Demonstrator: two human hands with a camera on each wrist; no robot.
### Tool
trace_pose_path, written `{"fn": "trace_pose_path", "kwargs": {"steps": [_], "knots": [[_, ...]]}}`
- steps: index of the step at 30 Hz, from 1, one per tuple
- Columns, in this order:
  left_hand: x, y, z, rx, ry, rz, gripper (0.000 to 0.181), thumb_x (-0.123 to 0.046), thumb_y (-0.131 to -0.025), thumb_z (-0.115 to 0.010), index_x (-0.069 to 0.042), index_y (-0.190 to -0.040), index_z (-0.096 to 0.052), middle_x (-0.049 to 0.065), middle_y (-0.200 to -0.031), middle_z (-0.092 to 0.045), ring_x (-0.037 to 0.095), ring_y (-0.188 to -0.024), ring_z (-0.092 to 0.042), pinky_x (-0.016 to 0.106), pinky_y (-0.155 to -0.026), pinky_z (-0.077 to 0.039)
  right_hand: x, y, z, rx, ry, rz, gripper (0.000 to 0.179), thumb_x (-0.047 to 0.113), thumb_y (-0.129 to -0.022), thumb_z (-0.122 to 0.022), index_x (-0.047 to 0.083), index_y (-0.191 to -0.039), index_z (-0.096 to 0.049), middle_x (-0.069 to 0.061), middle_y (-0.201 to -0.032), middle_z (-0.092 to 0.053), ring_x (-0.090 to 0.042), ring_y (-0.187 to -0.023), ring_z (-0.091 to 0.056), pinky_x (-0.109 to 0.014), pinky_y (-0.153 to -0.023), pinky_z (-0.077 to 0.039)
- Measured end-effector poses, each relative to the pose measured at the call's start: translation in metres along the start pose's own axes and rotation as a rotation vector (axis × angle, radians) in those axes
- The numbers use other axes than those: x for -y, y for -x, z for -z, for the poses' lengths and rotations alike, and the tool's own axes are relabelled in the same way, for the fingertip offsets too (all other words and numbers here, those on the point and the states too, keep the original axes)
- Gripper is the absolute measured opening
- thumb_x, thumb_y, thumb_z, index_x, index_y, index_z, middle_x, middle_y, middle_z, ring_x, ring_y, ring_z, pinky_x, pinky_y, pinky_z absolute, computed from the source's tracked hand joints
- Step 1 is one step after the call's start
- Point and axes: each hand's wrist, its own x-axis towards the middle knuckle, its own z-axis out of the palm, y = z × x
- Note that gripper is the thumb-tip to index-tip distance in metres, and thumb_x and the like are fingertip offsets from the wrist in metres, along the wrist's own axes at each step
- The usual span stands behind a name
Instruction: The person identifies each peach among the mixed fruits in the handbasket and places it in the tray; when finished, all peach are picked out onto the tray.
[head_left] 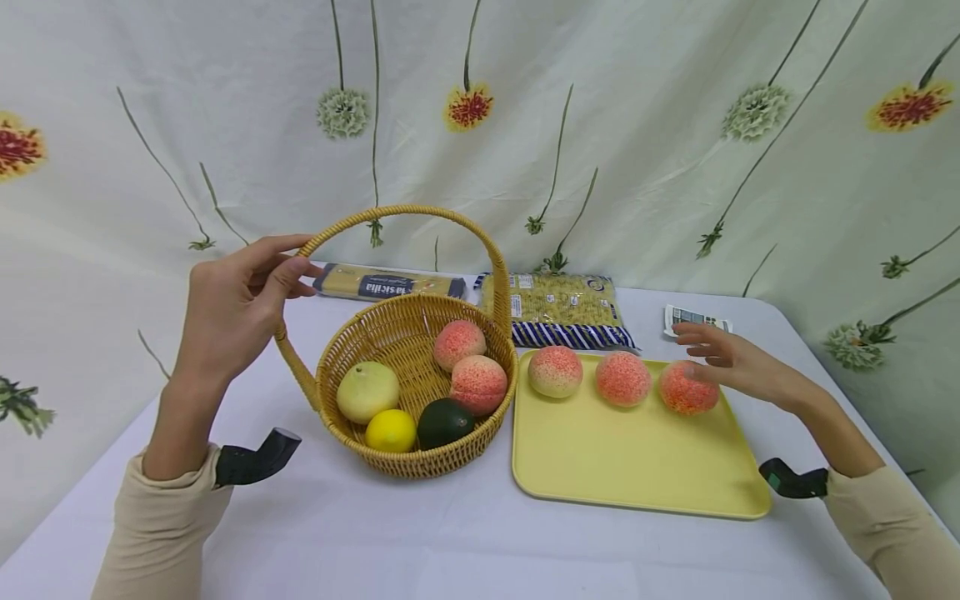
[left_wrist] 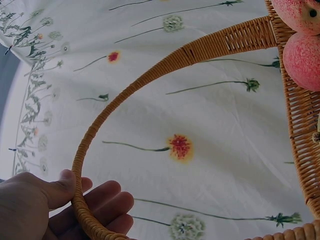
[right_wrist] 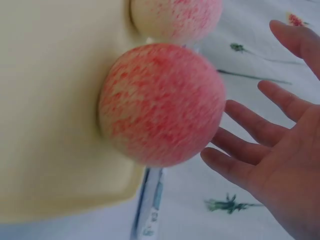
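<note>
My left hand (head_left: pixel 232 304) grips the handle (left_wrist: pixel 107 107) of a round wicker basket (head_left: pixel 412 468) on its left side, thumb and fingers around it. Inside the basket are two peaches (head_left: pixel 480 385), a pale yellow-green round fruit (head_left: pixel 368 392), a lemon (head_left: pixel 391 431) and a dark green avocado (head_left: pixel 445 423). At the right, three peaches stand in a row along the back of a yellow tray (head_left: pixel 637 458). My right hand (head_left: pixel 738 362) is beside the rightmost peach (right_wrist: pixel 162 105), its fingers spread and holding nothing; whether a fingertip touches the peach I cannot tell.
Behind the basket lies a long pack of pasta (head_left: pixel 390 283), and a larger bag of short pasta (head_left: pixel 558 308) lies behind the tray. A small white packet (head_left: pixel 696 320) is at the back right. A flowered cloth (head_left: pixel 660 167) hangs behind the white table.
</note>
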Motion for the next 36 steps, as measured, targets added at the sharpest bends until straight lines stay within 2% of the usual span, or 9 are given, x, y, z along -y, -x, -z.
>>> {"fn": "trace_pose_path", "kwargs": {"steps": [10, 13, 19, 27, 32, 36], "knots": [[0.0, 0.0, 0.0, 0.001, 0.004, 0.006, 0.031, -0.004, -0.091, -0.063, -0.01, -0.121, -0.067, 0.018, -0.089, -0.072, -0.015, -0.07, -0.059, 0.009, -0.05, -0.046, 0.047, -0.011, -0.013, 0.02, 0.003, 0.101, 0.065, 0.021, -0.092, -0.065, 0.012, -0.147, -0.033, -0.021, -0.149, -0.033, -0.048, -0.134, -0.031, -0.072, -0.101, -0.026], [0.0, 0.0, 0.0, 0.001, -0.007, 0.007, 0.031, -0.005, -0.091, -0.063, -0.01, -0.122, -0.067, 0.017, -0.089, -0.072, -0.015, -0.069, -0.06, 0.008, -0.052, -0.047, 0.061, -0.016, -0.018, 0.044, 0.035, 0.167, 0.062, 0.018, -0.092, -0.065, 0.012, -0.146, -0.035, -0.018, -0.149, -0.036, -0.044, -0.135, -0.032, -0.069, -0.102, -0.027], [0.001, 0.001, 0.0, -0.004, -0.022, 0.001, 0.029, -0.007, -0.092, -0.062, -0.008, -0.121, -0.066, 0.015, -0.087, -0.071, -0.013, -0.069, -0.06, 0.009, -0.051, -0.047, 0.089, -0.028, -0.024, 0.11, 0.111, 0.269, 0.062, 0.025, -0.093, -0.064, 0.013, -0.147, -0.036, -0.011, -0.149, -0.038, -0.038, -0.137, -0.034, -0.065, -0.103, -0.031], [0.003, 0.001, -0.001, -0.011, -0.02, -0.007, 0.029, -0.007, -0.092, -0.062, -0.008, -0.121, -0.067, 0.015, -0.087, -0.071, -0.012, -0.068, -0.061, 0.01, -0.049, -0.046, 0.127, -0.049, -0.033, 0.189, 0.224, 0.337, 0.067, 0.034, -0.09, -0.067, 0.014, -0.147, -0.038, -0.006, -0.149, -0.039, -0.029, -0.138, -0.035, -0.055, -0.107, -0.033], [0.003, 0.001, -0.001, -0.018, -0.013, -0.012, 0.029, -0.008, -0.092, -0.063, -0.01, -0.121, -0.067, 0.008, -0.084, -0.07, -0.011, -0.068, -0.062, 0.01, -0.05, -0.047, 0.152, -0.063, -0.04, 0.241, 0.265, 0.408, 0.068, 0.029, -0.088, -0.07, 0.013, -0.146, -0.039, -0.004, -0.148, -0.04, -0.025, -0.137, -0.035, -0.05, -0.109, -0.032], [0.003, 0.001, 0.0, -0.015, -0.012, -0.011, 0.029, -0.008, -0.092, -0.062, -0.01, -0.121, -0.067, 0.011, -0.085, -0.071, -0.011, -0.068, -0.062, 0.01, -0.049, -0.047, 0.165, -0.075, -0.045, 0.295, 0.297, 0.442, 0.066, 0.03, -0.09, -0.067, 0.012, -0.146, -0.039, -0.005, -0.149, -0.039, -0.025, -0.138, -0.035, -0.049, -0.11, -0.032]]}}
